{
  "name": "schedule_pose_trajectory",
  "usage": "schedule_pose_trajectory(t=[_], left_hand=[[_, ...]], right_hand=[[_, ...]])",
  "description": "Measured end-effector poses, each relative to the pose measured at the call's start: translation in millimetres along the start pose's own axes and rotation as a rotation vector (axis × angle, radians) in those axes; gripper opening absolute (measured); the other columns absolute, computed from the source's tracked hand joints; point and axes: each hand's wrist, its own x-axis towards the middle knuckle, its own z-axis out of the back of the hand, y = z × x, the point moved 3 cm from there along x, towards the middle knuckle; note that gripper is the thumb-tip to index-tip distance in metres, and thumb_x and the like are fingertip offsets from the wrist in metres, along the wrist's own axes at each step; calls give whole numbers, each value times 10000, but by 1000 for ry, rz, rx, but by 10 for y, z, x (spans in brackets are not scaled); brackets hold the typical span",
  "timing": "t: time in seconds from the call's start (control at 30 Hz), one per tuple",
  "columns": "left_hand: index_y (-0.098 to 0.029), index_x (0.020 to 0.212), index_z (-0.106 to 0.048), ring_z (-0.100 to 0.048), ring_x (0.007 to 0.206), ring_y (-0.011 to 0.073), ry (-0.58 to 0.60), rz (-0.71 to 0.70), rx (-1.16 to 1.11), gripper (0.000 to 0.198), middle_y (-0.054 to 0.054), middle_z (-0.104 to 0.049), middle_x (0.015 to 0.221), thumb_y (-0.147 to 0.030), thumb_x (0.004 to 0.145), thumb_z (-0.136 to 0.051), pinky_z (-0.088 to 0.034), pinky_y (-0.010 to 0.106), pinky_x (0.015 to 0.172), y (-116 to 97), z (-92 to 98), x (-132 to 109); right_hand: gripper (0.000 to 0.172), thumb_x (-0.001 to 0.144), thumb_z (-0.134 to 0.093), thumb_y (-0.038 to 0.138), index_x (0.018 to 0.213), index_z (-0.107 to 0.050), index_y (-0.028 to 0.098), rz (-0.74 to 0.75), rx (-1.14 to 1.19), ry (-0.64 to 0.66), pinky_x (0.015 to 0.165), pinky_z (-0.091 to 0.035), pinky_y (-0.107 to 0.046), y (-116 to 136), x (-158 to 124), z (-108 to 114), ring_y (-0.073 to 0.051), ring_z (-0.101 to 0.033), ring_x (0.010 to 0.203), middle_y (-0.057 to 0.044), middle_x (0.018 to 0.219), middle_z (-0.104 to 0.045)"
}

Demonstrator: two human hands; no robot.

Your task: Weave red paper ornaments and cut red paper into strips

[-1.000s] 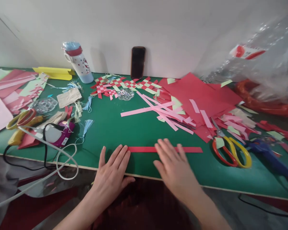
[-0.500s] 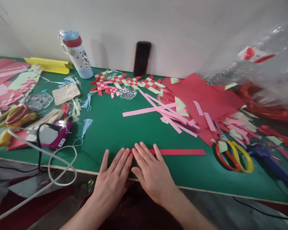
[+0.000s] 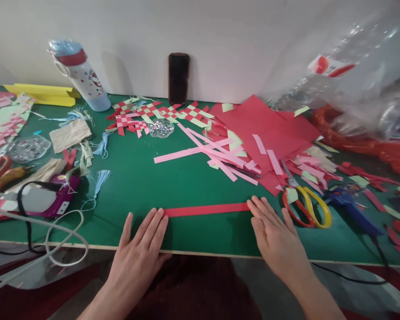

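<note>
A long red paper strip [image 3: 206, 209] lies flat on the green tabletop [image 3: 133, 186] near its front edge. My left hand [image 3: 142, 238] rests with fingers stretched out, its fingertips over the strip's left end. At the other end, the fingers of my right hand [image 3: 275, 226] lie outstretched on the strip, covering its right tip. Between the hands the strip is straight and fully visible. Just beyond my right hand lie scissors [image 3: 308, 206] with red and yellow handles.
Pink paper strips [image 3: 180, 154] and red sheets [image 3: 263, 129] pile up at centre right. Woven paper pieces [image 3: 150, 111], a bead dish [image 3: 162, 128], a phone [image 3: 179, 78] and a bottle [image 3: 83, 78] stand behind. Left are a tassel [image 3: 102, 180] and cables [image 3: 83, 249]; right, a blue glue gun [image 3: 356, 213].
My right hand has slid right along the strip to its far end, away from my left hand. The view has shifted right, and the strip now tilts slightly upward to the right.
</note>
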Motion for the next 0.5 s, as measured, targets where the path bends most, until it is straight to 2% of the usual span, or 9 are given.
schedule_pose_trajectory(t=[0.13, 0.23, 0.33, 0.43, 0.5], left_hand=[[-141, 1387, -513, -472, 1340, 260, 17, -34, 45, 591, 100, -485, 1465, -539, 975, -366, 6, 511, 1214, -32, 6, -12], [-127, 1416, -473, -448, 1356, 291, 27, -94, 101, 643, 132, -466, 1475, -571, 963, -367, 14, 566, 1196, -19, 7, -28], [-125, 1435, -440, -417, 1374, 316, 32, -115, 154, 648, 151, -464, 1474, -566, 971, -340, 13, 630, 1167, 80, 15, 7], [-101, 1407, -467, -386, 1390, 343, -19, 9, 206, 609, 195, -456, 1471, -519, 989, -322, -32, 683, 1134, 209, 62, 134], [-91, 1389, -485, -368, 1396, 362, -84, 101, 234, 570, 221, -418, 1491, -473, 994, -335, -83, 700, 1116, 205, 101, 239]], right_hand=[[491, 1003, -252, 344, 1384, -523, 192, -109, -27, -29, 1139, -298, -503, -252, -50, -14, -249, -495, 1324, -86, 1392, -573], [477, 994, -290, 341, 1363, -543, 176, -92, -49, -51, 1126, -319, -509, -277, -59, -9, -267, -506, 1312, -107, 1373, -588], [445, 994, -320, 330, 1284, -598, 138, -31, -62, -121, 1091, -360, -525, -169, -68, 40, -299, -506, 1304, -136, 1325, -621], [426, 994, -353, 356, 1217, -631, 122, 51, -32, -149, 1070, -365, -555, 78, -97, 98, -328, -491, 1303, -149, 1286, -640], [422, 990, -375, 387, 1214, -630, 135, 86, 2, -151, 1058, -365, -562, 310, -127, 142, -327, -509, 1272, -143, 1268, -648]])
